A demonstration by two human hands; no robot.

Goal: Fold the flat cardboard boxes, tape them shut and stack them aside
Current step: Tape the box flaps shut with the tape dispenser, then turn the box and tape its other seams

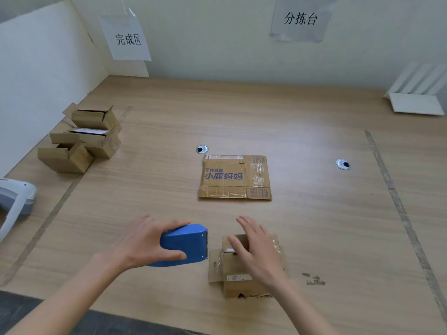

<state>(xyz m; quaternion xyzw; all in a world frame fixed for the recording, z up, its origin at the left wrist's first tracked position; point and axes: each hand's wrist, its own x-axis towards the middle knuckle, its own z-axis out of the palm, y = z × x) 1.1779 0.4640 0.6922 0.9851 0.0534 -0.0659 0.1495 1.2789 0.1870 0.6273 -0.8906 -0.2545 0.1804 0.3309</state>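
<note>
My left hand (147,243) grips a blue tape dispenser (186,245) near the table's front edge, its toothed end pointing right. Just to its right stands a small folded cardboard box (232,279) with one flap sticking out on its left side. My right hand (256,250) lies flat on top of that box, fingers spread. A flat cardboard box (234,177) with blue print lies further back in the middle of the table. A pile of folded boxes (82,141) sits at the left by the wall.
The wooden table (314,213) has two round cable holes (202,149) (343,164). A white and grey device (14,201) lies at the left edge. A white folded stand (416,102) is at the back right. Paper signs hang on the wall.
</note>
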